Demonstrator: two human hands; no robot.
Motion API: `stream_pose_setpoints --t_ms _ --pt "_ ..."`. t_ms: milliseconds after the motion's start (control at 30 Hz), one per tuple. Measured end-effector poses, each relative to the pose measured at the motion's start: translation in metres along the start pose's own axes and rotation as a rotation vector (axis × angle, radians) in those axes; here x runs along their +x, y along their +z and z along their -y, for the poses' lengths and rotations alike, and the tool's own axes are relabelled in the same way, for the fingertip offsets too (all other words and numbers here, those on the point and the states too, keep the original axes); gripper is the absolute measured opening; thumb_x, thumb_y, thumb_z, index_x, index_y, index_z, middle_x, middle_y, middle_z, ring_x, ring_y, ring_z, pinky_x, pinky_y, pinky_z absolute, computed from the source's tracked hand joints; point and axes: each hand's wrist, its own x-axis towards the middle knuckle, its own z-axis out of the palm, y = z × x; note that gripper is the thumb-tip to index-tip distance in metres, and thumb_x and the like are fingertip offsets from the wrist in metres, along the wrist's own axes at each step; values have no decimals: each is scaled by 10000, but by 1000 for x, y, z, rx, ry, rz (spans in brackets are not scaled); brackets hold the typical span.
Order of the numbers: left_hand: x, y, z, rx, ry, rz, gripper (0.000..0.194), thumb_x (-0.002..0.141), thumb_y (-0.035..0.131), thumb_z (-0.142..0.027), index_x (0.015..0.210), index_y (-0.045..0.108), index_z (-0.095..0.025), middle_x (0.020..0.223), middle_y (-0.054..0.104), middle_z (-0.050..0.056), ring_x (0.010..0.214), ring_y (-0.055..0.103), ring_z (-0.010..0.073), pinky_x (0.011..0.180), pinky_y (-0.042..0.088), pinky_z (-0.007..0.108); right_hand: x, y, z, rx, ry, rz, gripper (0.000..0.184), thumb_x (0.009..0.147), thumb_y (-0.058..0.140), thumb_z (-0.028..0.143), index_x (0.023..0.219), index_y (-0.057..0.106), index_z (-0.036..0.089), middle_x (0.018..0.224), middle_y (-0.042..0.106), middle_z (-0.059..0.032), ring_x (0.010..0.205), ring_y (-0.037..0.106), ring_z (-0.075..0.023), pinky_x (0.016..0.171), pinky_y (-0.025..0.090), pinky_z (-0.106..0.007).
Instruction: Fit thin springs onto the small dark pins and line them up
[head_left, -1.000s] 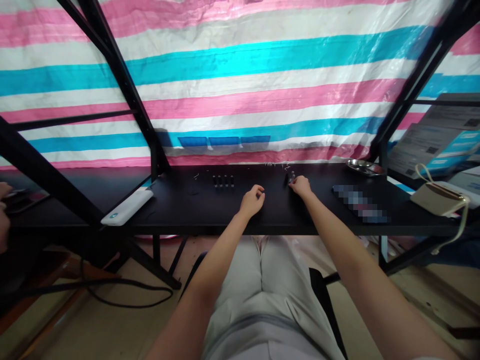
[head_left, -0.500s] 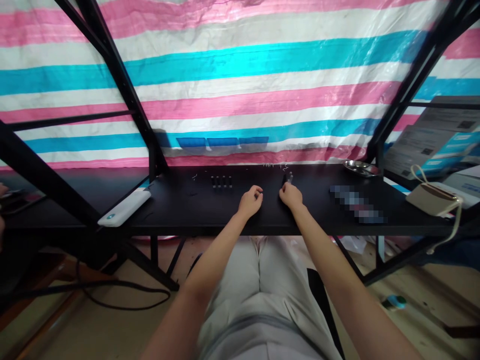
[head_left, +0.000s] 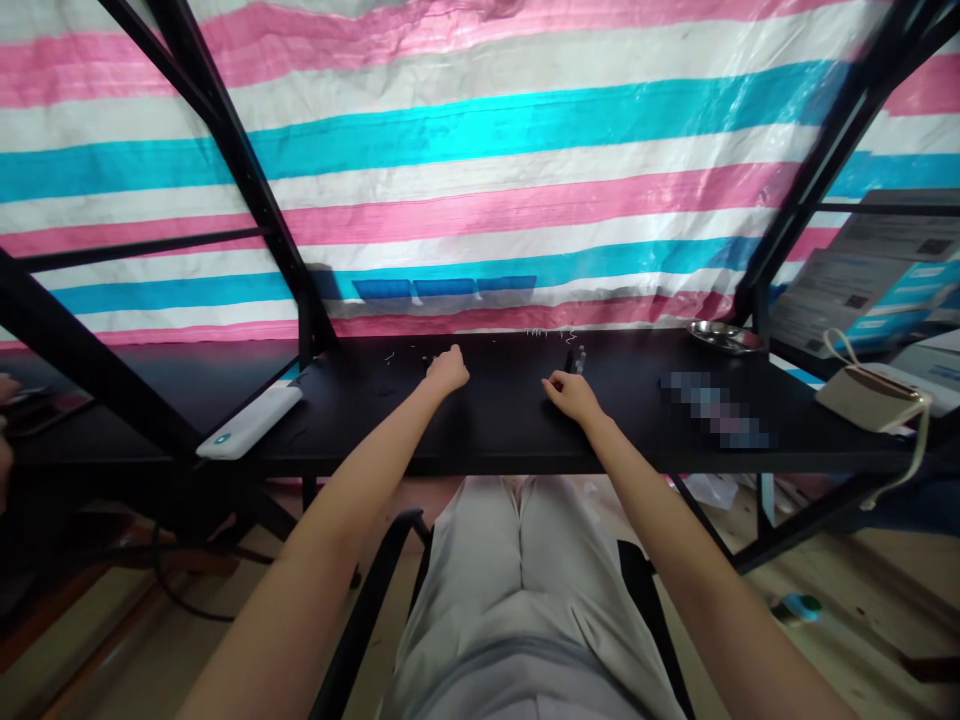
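Note:
My left hand (head_left: 448,370) is over the row of small upright dark cylinders with pale ends. One dark cylinder (head_left: 425,364) shows beside its fingers; the hand covers the others. Its fingers are closed, and what they grip is hidden. My right hand (head_left: 573,394) rests low over the black tabletop (head_left: 502,420), fingers curled together, with anything inside too small to make out. Just beyond its knuckles stand a small black cylinder (head_left: 569,360) and a paler, greyish one (head_left: 581,359).
A white box-like device (head_left: 251,422) lies left. At the right are a shiny metal dish (head_left: 724,338), a blurred-out flat item (head_left: 712,408) and a beige pouch (head_left: 862,397) with a strap. Black frame posts (head_left: 277,220) flank the table; a striped sheet (head_left: 525,200) hangs behind. Another person's hand (head_left: 6,390) shows far left.
My left hand has moved left and forward, onto the row of small cylinders. The right hand has drawn back slightly to the left, away from the two standing cylinders.

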Motion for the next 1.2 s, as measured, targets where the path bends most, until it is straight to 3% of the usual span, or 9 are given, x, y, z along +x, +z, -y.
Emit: stream_pose_setpoints --t_ms 100,267,367,500,700,767,900,1200 --pt "7 7 3 6 8 14 364 798 512 -192 1153 483 -116 1011 622 214 850 641 285 726 463 358 -1 -1 1 -4 4 8 277 820 457 371 616 540 205 577 567 -8 534 492 -126 543 318 -230" --pt "21 30 11 -52 54 -141 180 808 501 -166 980 547 -138 989 625 189 924 613 278 747 454 341 -2 -2 4 -7 2 8 275 821 457 365 610 532 205 556 545 0 511 463 -120 537 311 -233" --pt "22 47 11 -257 147 -183 94 811 483 -129 878 539 -162 821 635 102 741 625 193 679 456 284 -2 -3 6 -3 -8 -5 282 830 450 368 614 527 205 566 546 -1 519 467 -122 539 314 -235" --pt "11 69 -3 -771 219 -97 135 854 380 -118 926 471 -187 709 574 -18 400 487 57 477 407 201 -3 -3 13 -14 -65 -60 251 865 418 356 732 564 201 677 594 -20 586 512 -132 563 342 -237" --pt "-15 84 -24 -1173 281 111 96 863 418 -159 956 420 -184 809 573 -11 383 497 23 346 266 136 -5 1 29 -83 -261 -47 306 915 368 339 1120 513 165 979 600 -87 817 580 -166 649 413 -244" --pt "-20 83 -24 -1224 329 165 110 856 457 -187 960 423 -177 819 584 3 401 523 34 339 266 135 -5 3 31 -140 -319 -1 319 931 341 334 1143 504 160 1020 588 -100 867 577 -174 656 413 -245" --pt "-24 81 -22 -1235 361 218 146 845 498 -226 961 434 -165 802 608 17 409 538 43 342 279 134 -5 5 29 -232 -314 68 294 948 309 307 1053 554 182 964 598 -77 782 572 -152 597 374 -233" --pt "-26 87 -23 -1146 352 93 121 857 443 -198 968 461 -152 718 611 -10 341 510 50 336 278 161 -7 2 31 -287 -321 40 307 957 295 293 997 582 193 922 615 -56 727 557 -128 555 304 -222"
